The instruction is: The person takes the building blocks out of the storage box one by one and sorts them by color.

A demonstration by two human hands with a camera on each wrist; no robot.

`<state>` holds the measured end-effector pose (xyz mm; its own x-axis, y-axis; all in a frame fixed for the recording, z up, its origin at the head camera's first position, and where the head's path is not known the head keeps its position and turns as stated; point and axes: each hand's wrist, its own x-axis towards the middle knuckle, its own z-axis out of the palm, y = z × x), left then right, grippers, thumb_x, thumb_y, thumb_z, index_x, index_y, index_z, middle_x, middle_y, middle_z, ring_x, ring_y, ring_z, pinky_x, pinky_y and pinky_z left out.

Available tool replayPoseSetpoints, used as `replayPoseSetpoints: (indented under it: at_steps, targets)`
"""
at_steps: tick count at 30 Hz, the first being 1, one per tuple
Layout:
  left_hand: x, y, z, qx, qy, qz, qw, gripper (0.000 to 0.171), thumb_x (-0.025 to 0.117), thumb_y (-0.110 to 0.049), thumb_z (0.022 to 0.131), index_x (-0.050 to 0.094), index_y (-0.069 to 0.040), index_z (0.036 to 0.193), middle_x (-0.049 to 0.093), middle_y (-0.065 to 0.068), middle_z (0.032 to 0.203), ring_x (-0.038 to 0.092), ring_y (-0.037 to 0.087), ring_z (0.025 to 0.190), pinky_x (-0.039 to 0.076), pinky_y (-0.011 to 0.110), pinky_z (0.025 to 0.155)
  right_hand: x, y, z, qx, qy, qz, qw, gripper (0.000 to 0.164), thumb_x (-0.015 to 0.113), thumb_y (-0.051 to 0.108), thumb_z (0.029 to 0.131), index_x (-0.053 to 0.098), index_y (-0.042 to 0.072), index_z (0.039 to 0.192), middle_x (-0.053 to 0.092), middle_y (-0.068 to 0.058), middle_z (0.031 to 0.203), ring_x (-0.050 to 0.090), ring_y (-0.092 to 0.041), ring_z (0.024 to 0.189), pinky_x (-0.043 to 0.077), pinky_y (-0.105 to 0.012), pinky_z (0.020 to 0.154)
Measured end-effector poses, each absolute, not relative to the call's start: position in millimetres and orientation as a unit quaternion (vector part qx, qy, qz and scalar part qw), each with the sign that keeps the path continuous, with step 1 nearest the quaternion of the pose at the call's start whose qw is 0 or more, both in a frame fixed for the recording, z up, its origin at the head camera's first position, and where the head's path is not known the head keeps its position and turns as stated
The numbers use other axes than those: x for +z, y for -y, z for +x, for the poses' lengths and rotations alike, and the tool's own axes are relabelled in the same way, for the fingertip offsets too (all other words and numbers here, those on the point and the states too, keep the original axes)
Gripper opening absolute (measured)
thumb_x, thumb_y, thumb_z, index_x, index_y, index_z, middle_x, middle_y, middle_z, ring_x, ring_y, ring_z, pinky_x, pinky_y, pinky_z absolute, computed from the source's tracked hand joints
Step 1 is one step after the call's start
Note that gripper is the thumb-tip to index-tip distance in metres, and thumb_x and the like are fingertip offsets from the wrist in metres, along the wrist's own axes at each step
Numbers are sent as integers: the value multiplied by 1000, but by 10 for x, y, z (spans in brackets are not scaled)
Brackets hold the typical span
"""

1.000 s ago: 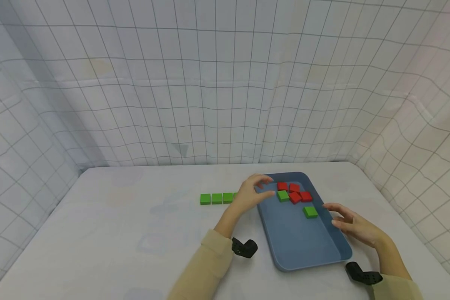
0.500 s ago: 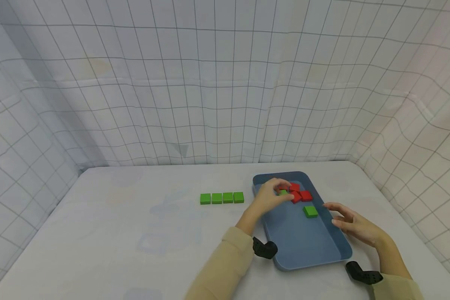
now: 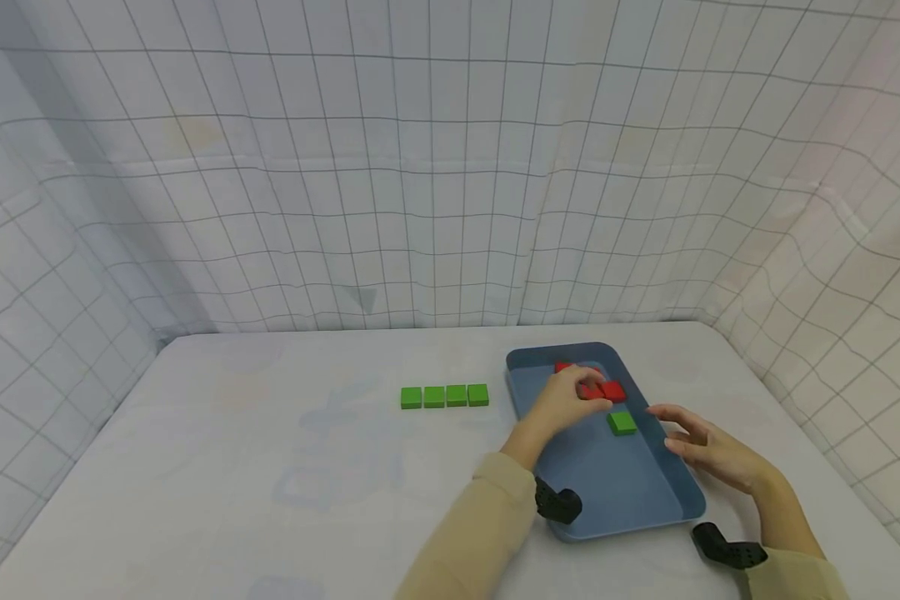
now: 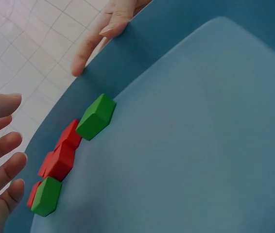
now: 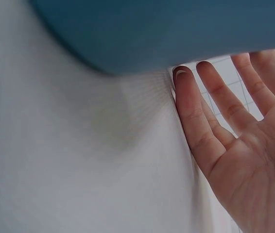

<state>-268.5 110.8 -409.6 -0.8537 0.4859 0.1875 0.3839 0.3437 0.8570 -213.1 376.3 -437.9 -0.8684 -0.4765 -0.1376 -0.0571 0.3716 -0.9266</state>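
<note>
From the head view, the left hand (image 3: 566, 402) covers much of the cluster of red blocks (image 3: 613, 391) at the far end of the blue tray (image 3: 607, 487); only parts of some show. The left wrist view uncovers a green block (image 4: 46, 196) beside the reds, which overlap too much to count surely. There the left hand is cut off by the frame edge, its fingers apart and holding nothing. It reaches forward over the tray, curved, thumb toward the right. A second green block (image 3: 622, 423) lies inside near the right wall. The right hand (image 3: 720, 454) is outside that wall, fingers apart and slightly bent, fingertips at the rim; how firmly they press, I cannot tell. Four green blocks (image 3: 434, 397) form a row on the white table (image 3: 270, 467), left of the tray.
</note>
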Motion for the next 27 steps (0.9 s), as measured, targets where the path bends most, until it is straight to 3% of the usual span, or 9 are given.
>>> replayPoseSetpoints:
  at_steps: [3, 7, 18, 20, 24, 27]
  targets:
    - [-4118, -1176, -2666, 492, -827, 269, 52, 31, 69, -18, 82, 63, -7, 110, 60, 6, 99, 52, 9, 78, 42, 18, 65, -4380, -3767, -2128, -545, -797, -164, 203, 53, 42, 10, 97, 18, 4, 143, 23, 19, 134, 5, -53, 128, 38, -26, 90]
    - [-4156, -1255, -2638, 458, -845, 272, 50, 32, 69, -19, 82, 62, -9, 111, 59, 3, 102, 55, 12, 87, 43, 17, 72, -4384, -3768, -2123, -557, -787, -166, 207, 53, 42, 10, 97, 17, 3, 143, 23, 20, 133, 2, -53, 128, 38, -17, 86]
    - [-4246, -1374, -2574, 395, -872, 284, 44, 39, 74, -21, 78, 63, -12, 114, 58, -3, 105, 54, 7, 98, 42, 14, 83, -4384, -3772, -2121, -534, -804, -174, 195, 52, 42, 10, 97, 20, 4, 143, 25, 20, 134, 19, -39, 126, 40, -19, 87]
    - [-4254, -1385, -2569, 387, -877, 281, 42, 41, 74, -23, 77, 63, -12, 115, 58, -3, 105, 54, 6, 98, 42, 14, 83, -4388, -3776, -2123, -537, -802, -173, 197, 52, 42, 10, 97, 20, 4, 143, 25, 19, 135, 23, -30, 126, 40, -19, 87]
    - [-4264, -1395, -2556, 376, -884, 277, 40, 45, 75, -26, 76, 62, -13, 117, 58, -4, 105, 54, 6, 96, 42, 14, 81, -4397, -3785, -2128, -540, -799, -176, 198, 51, 42, 9, 97, 20, 5, 143, 24, 18, 136, 32, 1, 117, 39, -18, 87]
    - [-4289, -1391, -2553, 377, -883, 277, 39, 47, 76, -26, 75, 61, -13, 118, 58, -4, 107, 54, 6, 97, 42, 14, 81, -4405, -3789, -2133, -544, -795, -182, 198, 51, 41, 8, 97, 20, 5, 143, 24, 18, 135, 34, 10, 113, 39, -18, 87]
